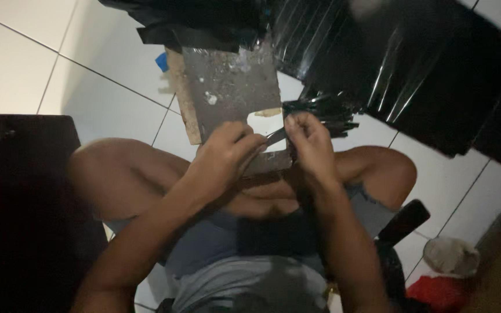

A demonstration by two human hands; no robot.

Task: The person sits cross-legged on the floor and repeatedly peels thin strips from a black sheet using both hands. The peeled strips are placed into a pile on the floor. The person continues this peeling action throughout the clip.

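I sit on a tiled floor with a worn grey board (227, 87) lying in front of my knees. My left hand (224, 156) and my right hand (308, 142) meet over the board's near end, each pinching the same thin dark strip (276, 137). A small pale patch (265, 123) shows on the board just behind the strip. A bunch of black strips (320, 113) lies to the right of the board, right behind my right hand.
Glossy black plastic sheeting (413, 75) covers the floor at the far right and top. A dark block (18, 191) stands at my left. A black object (404, 223), a pale lump (450, 255) and a red cloth (439, 293) lie at the right.
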